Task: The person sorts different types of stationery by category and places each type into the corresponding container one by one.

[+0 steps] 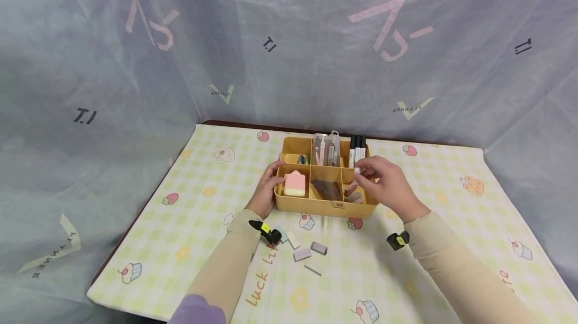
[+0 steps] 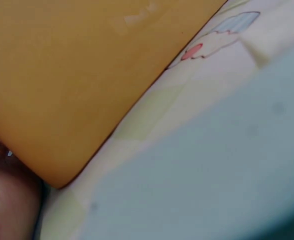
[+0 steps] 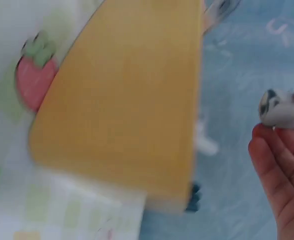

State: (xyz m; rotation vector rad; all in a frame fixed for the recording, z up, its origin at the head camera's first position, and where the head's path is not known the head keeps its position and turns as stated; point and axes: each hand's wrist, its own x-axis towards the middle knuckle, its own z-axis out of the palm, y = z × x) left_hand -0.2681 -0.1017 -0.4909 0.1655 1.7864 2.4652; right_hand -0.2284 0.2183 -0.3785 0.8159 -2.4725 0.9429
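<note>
— Desk (image 1: 180, 223) under a checked cloth printed with strawberries and cupcakes; yellow organiser box (image 1: 325, 206) set near the far middle, split into compartments.

— And the hands?

— Left hand (image 1: 264, 191) laid against the box's left wall, fingers (image 1: 274, 169) hooked over the rim beside the pink eraser (image 1: 294, 184) in the front-left compartment. Pressed to the yellow wall (image 2: 77, 90) in the left wrist view, with only a bit of the hand showing at the bottom corner.

— Right side?

— Right hand (image 1: 388, 183) raised over the box's right end, fingertips (image 1: 361, 173) pinching a small white eraser (image 1: 357, 170). Seen closer in the right wrist view: small white eraser (image 3: 282, 111), with a dark mark on one end, caught between the tips of curled fingers (image 3: 274, 165), clear of the box wall and not touching it.

— Directly below?

— Front-right compartment, holding a few brownish eraser pieces (image 1: 354, 194). Hovering above, not yet inside.

— Rest of the box?

— Dark flat pieces (image 1: 326, 188) in the front-middle slot, pens in a clear case (image 1: 326, 149) behind, black-capped markers (image 1: 357, 149) at the back right.

— Outside it?

— Loose small erasers (image 1: 307, 251) scattered on the cloth in front, between the two forearms.
</note>
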